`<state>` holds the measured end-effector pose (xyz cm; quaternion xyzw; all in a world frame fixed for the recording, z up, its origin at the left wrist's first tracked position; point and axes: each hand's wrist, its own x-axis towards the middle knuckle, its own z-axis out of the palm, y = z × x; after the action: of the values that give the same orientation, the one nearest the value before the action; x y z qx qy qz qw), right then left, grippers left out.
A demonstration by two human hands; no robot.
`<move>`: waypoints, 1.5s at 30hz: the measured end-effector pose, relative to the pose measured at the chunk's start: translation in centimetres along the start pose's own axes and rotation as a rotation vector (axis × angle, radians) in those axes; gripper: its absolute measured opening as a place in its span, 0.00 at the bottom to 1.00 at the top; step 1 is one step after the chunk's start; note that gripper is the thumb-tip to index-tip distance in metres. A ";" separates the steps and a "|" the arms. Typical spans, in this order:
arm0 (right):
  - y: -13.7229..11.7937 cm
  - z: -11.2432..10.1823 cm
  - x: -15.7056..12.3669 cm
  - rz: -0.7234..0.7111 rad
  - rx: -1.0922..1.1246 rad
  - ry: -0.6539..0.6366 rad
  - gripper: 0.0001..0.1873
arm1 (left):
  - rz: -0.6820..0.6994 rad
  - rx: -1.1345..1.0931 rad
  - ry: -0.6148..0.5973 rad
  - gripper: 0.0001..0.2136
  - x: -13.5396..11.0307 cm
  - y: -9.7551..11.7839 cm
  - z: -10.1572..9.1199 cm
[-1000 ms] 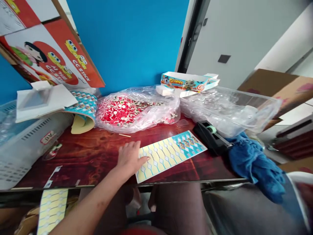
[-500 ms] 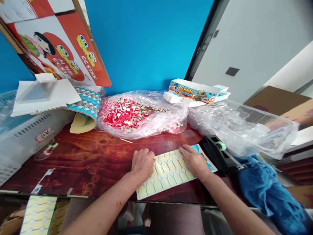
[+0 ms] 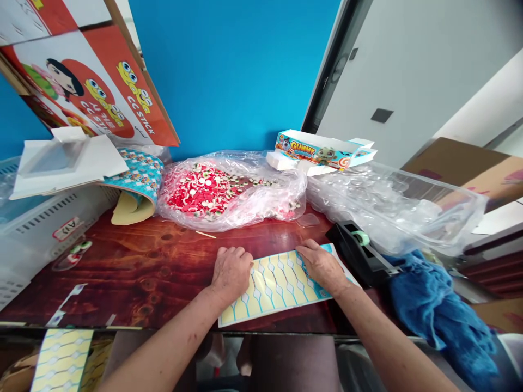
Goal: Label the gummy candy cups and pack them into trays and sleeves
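A yellow sticker sheet (image 3: 269,288) with rows of blue-outlined shapes lies slanted near the table's front edge. My left hand (image 3: 232,272) rests over its left end, fingers curled together at the upper edge. Over the blue printed right end, my right hand (image 3: 322,265) is closed, its fingertips at the sheet and the thumb hidden. Blue print shows beside and below these fingers; whether a sticker is lifted there I cannot tell. Just right of that hand stands a black tape dispenser (image 3: 362,253).
A clear bag of red and white candies (image 3: 229,198) lies behind. An opened gummy box (image 3: 318,151) sits atop a clear bin of plastic pieces (image 3: 441,228). At left are a white basket (image 3: 36,245) and rolled printed sheet (image 3: 139,179); at right, a blue cloth (image 3: 433,305).
The view has shifted slightly. More blue print now shows to the left of and below my right fingers, over the yellow area. Both hands stay on the sheet.
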<state>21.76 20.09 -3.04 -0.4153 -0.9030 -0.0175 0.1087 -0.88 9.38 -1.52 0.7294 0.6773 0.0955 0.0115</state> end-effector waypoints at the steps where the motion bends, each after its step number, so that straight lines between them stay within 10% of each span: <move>1: 0.1 0.4 -0.5 0.001 -0.001 0.024 0.18 | -0.010 0.002 0.001 0.11 0.1 -0.1 0.1; 28: 1.0 1.1 -2.3 0.011 0.020 0.265 0.14 | 0.014 0.007 0.030 0.11 0.1 -0.3 0.8; 34: 1.4 1.2 -1.4 -0.009 -0.075 0.108 0.18 | 0.005 0.001 0.017 0.11 0.3 -0.3 0.8; 45: 3.4 -0.1 -6.3 -0.096 -0.168 0.234 0.12 | -0.019 -0.057 -0.018 0.12 0.5 -0.4 0.5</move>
<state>28.30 17.60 -4.46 -0.3745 -0.8983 -0.1463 0.1772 -1.21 9.92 -2.03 0.7233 0.6809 0.1081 0.0393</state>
